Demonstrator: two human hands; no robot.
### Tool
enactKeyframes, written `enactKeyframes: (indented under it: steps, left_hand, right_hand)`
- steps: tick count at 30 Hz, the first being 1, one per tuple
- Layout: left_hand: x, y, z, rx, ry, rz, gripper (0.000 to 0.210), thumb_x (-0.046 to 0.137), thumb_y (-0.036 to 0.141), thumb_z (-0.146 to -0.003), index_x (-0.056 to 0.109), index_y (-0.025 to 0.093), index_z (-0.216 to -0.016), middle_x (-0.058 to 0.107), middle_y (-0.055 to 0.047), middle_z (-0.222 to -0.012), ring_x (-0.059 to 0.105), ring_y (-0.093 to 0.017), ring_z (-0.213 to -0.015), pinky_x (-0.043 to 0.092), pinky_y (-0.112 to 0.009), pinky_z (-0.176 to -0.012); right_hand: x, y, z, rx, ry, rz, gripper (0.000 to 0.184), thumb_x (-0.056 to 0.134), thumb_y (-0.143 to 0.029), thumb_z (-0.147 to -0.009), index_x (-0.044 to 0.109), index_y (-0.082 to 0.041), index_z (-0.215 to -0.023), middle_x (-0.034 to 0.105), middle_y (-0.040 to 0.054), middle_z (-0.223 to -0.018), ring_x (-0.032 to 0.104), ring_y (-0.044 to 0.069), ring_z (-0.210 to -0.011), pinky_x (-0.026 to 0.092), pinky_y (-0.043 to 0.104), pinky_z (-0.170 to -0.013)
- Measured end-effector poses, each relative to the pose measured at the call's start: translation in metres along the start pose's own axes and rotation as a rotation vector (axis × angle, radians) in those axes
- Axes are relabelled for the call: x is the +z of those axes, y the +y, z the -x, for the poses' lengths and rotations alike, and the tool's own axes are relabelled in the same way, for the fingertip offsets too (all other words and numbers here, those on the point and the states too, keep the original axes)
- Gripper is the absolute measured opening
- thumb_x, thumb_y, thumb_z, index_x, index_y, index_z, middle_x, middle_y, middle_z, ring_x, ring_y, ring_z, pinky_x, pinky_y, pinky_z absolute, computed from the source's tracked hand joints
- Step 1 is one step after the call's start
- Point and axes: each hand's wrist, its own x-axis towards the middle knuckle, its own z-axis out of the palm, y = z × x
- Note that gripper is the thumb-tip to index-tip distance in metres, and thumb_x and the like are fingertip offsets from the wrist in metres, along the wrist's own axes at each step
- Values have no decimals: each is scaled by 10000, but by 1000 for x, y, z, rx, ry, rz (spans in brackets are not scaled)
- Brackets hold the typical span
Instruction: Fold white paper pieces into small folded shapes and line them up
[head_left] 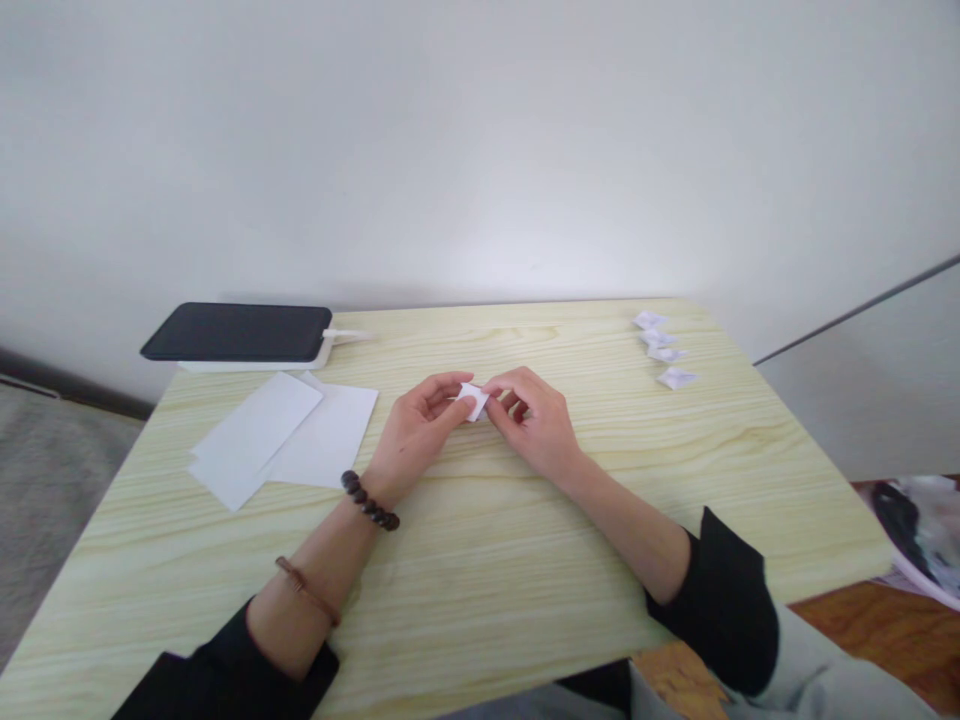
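Note:
A small folded piece of white paper (474, 400) is held between both hands over the middle of the table. My left hand (422, 422) pinches its left side, with the thumb lying across the front. From the other side, the thumb and index finger of my right hand (534, 418) close on the paper's right edge. The fingertips behind the paper are partly hidden. A dark bead bracelet and a thin brown band circle my left wrist and forearm.
Loose white paper sheets (322, 435) overlap on the left of the pale wooden table (480, 590). Behind them a black phone (240, 332) rests on a white base with a white cable. Several small folded paper pieces (677, 378) lie at the back right. A white wall borders the far edge.

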Motion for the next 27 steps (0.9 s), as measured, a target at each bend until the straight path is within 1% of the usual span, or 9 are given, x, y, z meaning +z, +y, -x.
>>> enactKeyframes:
  steps: [4,7,11,14,19,23,27]
  left_hand:
    - [0,-1,0,-11,-3,9,493,670,422,-752,591,139,-1148,703,-108,-1041,661,-221,-963,542,-344,-850]
    - [0,-2,-1,-27,-2,45,490,659,453,-758,612,137,-1130,715,-103,-1012,662,-228,-961,543,-358,-861]
    - [2,-2,-2,-60,33,127,428,645,458,-771,669,121,-1033,725,-89,-960,659,-228,-966,533,-364,-904]
    - [3,-1,-2,-91,32,170,391,636,449,-780,694,115,-975,727,-73,-916,661,-220,-960,518,-368,-933]
    - [1,0,-2,-105,12,171,312,654,425,-770,729,158,-913,732,-50,-877,664,-213,-943,525,-355,-913]
    - [-1,-2,-4,-109,5,179,272,658,410,-775,746,183,-896,734,-47,-902,659,-219,-959,527,-345,-902]
    - [-2,-2,-4,-119,-55,217,279,675,403,-769,751,167,-897,735,-57,-933,658,-221,-957,507,-356,-928]
  right_hand:
    - [0,1,0,28,11,-17,84,539,-209,-848,602,-201,-903,623,12,-864,563,67,-570,447,183,-507]
    - [0,0,-1,38,21,-24,83,527,-206,-850,602,-199,-885,626,17,-865,570,73,-576,452,187,-508]
    - [-1,-2,-1,36,32,-18,82,527,-199,-849,608,-198,-859,630,21,-859,570,77,-588,463,189,-522]
    - [-1,-3,-1,15,54,-22,84,531,-182,-842,615,-193,-847,632,22,-853,558,71,-574,463,186,-521]
    - [1,-1,0,2,76,-41,78,541,-180,-826,618,-194,-824,627,18,-828,568,78,-591,465,188,-521]
    - [0,1,0,1,46,-14,68,551,-202,-836,618,-195,-839,625,17,-857,568,74,-595,458,191,-541]
    - [0,2,-1,-44,-15,11,50,576,-215,-843,615,-194,-866,615,18,-909,551,62,-586,449,190,-562]
